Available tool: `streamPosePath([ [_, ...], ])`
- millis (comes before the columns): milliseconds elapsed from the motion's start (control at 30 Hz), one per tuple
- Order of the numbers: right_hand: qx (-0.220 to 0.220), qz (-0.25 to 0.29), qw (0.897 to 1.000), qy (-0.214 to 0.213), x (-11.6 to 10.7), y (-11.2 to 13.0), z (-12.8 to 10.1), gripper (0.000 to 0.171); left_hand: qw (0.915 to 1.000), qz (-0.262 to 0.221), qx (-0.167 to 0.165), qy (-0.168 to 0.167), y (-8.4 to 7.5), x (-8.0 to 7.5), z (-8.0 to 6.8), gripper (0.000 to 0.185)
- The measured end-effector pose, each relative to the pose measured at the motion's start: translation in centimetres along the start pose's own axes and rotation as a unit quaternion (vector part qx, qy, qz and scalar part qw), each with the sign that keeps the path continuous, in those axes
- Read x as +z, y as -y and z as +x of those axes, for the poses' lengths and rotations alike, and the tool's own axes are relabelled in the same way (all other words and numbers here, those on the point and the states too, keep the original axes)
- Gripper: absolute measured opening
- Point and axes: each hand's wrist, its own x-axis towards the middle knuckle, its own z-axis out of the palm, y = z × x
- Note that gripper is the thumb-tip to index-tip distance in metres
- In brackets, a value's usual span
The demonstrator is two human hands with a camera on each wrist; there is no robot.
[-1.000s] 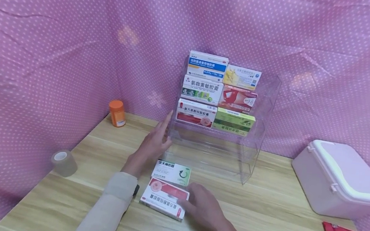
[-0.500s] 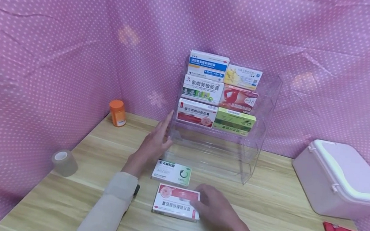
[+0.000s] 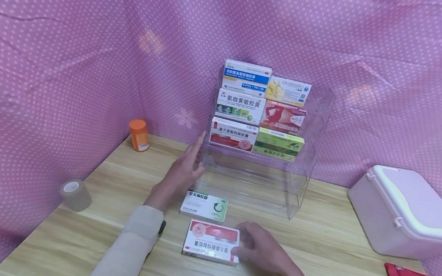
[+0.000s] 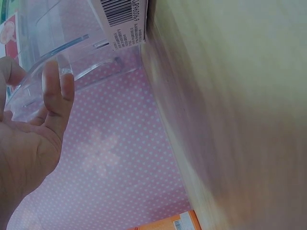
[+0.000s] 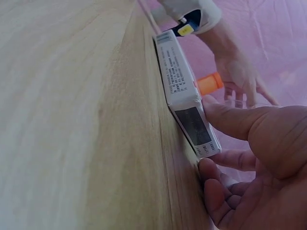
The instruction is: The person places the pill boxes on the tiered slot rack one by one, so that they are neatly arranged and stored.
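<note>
A green-and-white box (image 3: 204, 206) lies just behind the red-and-white box (image 3: 212, 241), with the clear rack (image 3: 299, 193) beyond, steadied by the flat-fingered left hand (image 3: 181, 174). The red-and-white box lies flat near the table (image 3: 78, 239) front, long axis left-right, print upside down; the right hand (image 3: 264, 251) pinches its right end.

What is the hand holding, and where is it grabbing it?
The right hand pinches the red and white box by its right end, thumb on top. The left hand rests flat against the clear rack.
</note>
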Motion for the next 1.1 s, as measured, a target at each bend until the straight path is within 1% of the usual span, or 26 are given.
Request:
streamPosePath([
  [100, -0.005, -0.001, 1.000, -0.002, -0.04, -0.04, -0.03, 0.042, 1.0000, -0.002, -0.001, 0.000, -0.03, 0.06, 0.11, 0.108],
  [267, -0.007, -0.001, 1.000, -0.009, -0.03, 0.01, -0.16, 0.045, 1.0000, -0.003, -0.005, -0.003, 0.05, 0.21, 0.34, 0.107],
  [433, 0.015, 0.004, 1.000, -0.017, 0.00, 0.16, -0.41, 0.048, 1.0000, -0.005, -0.007, -0.003, 0.06, 0.18, 0.36, 0.108],
  [600, 0.028, -0.015, 0.999, -0.033, -0.25, 0.17, -0.71, 0.046, 1.0000, -0.004, -0.009, 0.000, 0.01, 0.08, 0.18, 0.111],
  [700, 0.028, -0.009, 0.999, -0.039, -0.38, 0.18, -0.78, 0.049, 1.0000, -0.005, -0.007, 0.000, 0.06, 0.01, 0.10, 0.112],
  [833, 0.033, 0.015, 0.998, -0.052, -0.41, 0.16, -0.75, 0.053, 1.0000, -0.005, -0.003, 0.000, 0.21, 0.02, 0.10, 0.113],
  [1000, 0.047, 0.026, 0.996, -0.078, -0.41, 0.03, -0.47, 0.053, 1.0000, -0.008, -0.002, 0.000, 0.37, 0.12, 0.16, 0.110],
  [1100, 0.048, 0.028, 0.995, -0.085, -0.40, -0.09, -0.25, 0.053, 1.0000, -0.007, -0.004, -0.001, 0.42, 0.14, 0.19, 0.108],
])
